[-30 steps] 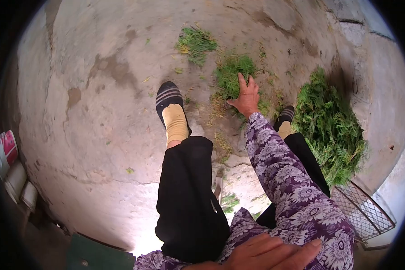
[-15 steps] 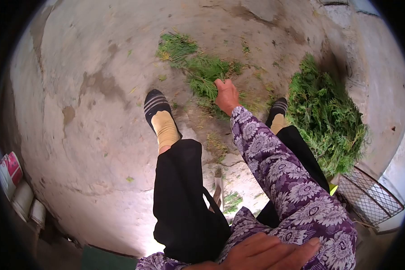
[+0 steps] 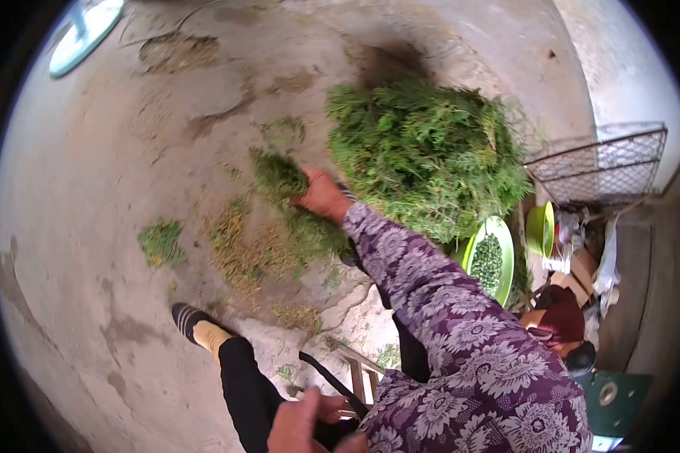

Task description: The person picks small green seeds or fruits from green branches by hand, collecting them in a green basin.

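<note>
Where the concrete floor is strewn with cuttings, a clump of green sprigs sits in the right hand, fingers closed around it, just left of the large foliage heap. The left hand lies low by the lap, blurred; its grip cannot be told. A green basin stands beside the heap.

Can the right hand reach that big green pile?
Probably yes: the right hand, clutching a small green bunch, sits right beside the big pile, with nothing between them.
</note>
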Available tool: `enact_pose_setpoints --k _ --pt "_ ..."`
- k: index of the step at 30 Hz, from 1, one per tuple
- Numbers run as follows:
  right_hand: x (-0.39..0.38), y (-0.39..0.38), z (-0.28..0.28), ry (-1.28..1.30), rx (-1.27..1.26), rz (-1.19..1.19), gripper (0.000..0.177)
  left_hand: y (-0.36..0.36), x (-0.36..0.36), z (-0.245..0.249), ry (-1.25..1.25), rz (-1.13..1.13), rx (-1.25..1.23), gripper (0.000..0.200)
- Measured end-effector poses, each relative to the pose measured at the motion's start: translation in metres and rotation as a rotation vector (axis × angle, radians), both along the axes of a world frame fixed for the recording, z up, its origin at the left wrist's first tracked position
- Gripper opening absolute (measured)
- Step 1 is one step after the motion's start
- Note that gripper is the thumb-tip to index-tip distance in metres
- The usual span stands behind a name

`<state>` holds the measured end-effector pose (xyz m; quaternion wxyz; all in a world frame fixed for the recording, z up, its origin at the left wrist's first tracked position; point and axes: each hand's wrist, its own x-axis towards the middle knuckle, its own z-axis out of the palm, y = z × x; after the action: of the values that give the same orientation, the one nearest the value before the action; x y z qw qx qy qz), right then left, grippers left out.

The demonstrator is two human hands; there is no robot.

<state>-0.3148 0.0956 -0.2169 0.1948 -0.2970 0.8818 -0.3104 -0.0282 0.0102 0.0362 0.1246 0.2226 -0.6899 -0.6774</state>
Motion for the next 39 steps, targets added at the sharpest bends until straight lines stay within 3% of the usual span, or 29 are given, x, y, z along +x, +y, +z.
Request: enact_pose_setpoints --k 1,2,3,6,7,8,9,10,11,13,14,15,16,19,21,22,23,24,25,28,32,34,35,39 --pt "-0.018 0.012 0.026 -0.060 -0.102 0.038 0.068 0.004 -0.003 0.003 -0.043 0.009 -0.021 0.050" --pt "-0.035 0.027 0.019 -0.019 -0.133 -0.010 0.065 0.005 -0.009 -0.018 -0.103 0.021 -0.020 0.049" --pt "-0.056 0.042 0.037 0.116 0.014 -0.069 0.061 0.004 -0.014 -0.009 -0.136 0.034 0.015 0.048" --pt "-0.092 0.087 0.122 0.109 -0.247 -0.208 0.051 0.016 -0.031 -0.012 -0.220 0.044 -0.019 0.044" --pt "-0.115 0.114 0.132 0.229 -0.182 -0.306 0.046 0.019 -0.036 -0.014 -0.212 0.031 -0.025 0.044" --pt "-0.129 0.134 0.154 0.068 -0.283 -0.422 0.046 0.021 -0.041 -0.018 -0.222 0.022 -0.060 0.043" --pt "-0.163 0.174 0.150 0.268 -0.201 -0.444 0.047 0.026 -0.047 -0.023 -0.236 0.017 -0.098 0.041" --pt "-0.182 0.200 0.170 0.204 -0.162 -0.589 0.047 0.027 -0.051 -0.024 -0.230 0.007 -0.100 0.041" --pt "-0.169 0.190 0.219 0.340 0.117 -0.715 0.047 0.029 -0.056 -0.026 -0.259 -0.003 -0.126 0.040" --pt "-0.219 0.250 0.226 0.489 0.139 -0.740 0.048 0.034 -0.064 -0.030 -0.311 -0.018 -0.159 0.038" --pt "-0.254 0.290 0.226 0.557 0.404 -0.838 0.049 0.035 -0.066 -0.032 -0.314 -0.022 -0.159 0.038" --pt "-0.256 0.294 0.240 0.589 0.477 -0.869 0.051 0.036 -0.068 -0.036 -0.328 -0.044 -0.176 0.037" --pt "-0.262 0.301 0.242 0.793 0.690 -0.918 0.050 0.040 -0.070 -0.041 -0.345 -0.063 -0.197 0.037" --pt "-0.285 0.352 0.234 0.759 0.836 -0.987 0.054 0.037 -0.078 -0.041 -0.399 -0.091 -0.223 0.036" --pt "-0.306 0.398 0.179 0.390 0.949 -0.823 0.082 0.040 -0.082 -0.042 -0.432 -0.089 -0.207 0.036" --pt "-0.307 0.411 0.138 0.328 0.985 -0.727 0.093 0.040 -0.086 -0.041 -0.442 -0.091 -0.206 0.036" --pt "-0.288 0.387 0.119 -0.028 0.958 -0.687 0.099 0.045 -0.089 -0.043 -0.473 -0.114 -0.225 0.036" --pt "-0.261 0.357 0.104 -0.033 0.868 -0.780 0.101 0.046 -0.093 -0.045 -0.494 -0.141 -0.240 0.037" --pt "-0.261 0.377 0.063 -0.020 0.840 -0.793 0.100 0.047 -0.093 -0.048 -0.498 -0.147 -0.243 0.037" --pt "-0.210 0.316 0.082 0.155 0.935 -0.777 0.099 0.055 -0.100 -0.054 -0.525 -0.193 -0.229 0.038" --pt "-0.233 0.324 0.085 0.100 1.007 -0.864 0.101 0.062 -0.102 -0.061 -0.375 -0.253 -0.369 0.039" --pt "-0.269 0.365 0.071 0.084 1.098 -0.712 0.102 0.068 -0.098 -0.061 -0.365 -0.151 -0.233 0.044" --pt "-0.265 0.372 0.077 0.191 0.894 -0.703 0.102 0.062 -0.098 -0.057 -0.349 -0.214 -0.284 0.044" --pt "-0.287 0.403 0.082 0.248 0.923 -0.698 0.106 0.057 -0.089 -0.047 -0.288 -0.179 -0.267 0.047"
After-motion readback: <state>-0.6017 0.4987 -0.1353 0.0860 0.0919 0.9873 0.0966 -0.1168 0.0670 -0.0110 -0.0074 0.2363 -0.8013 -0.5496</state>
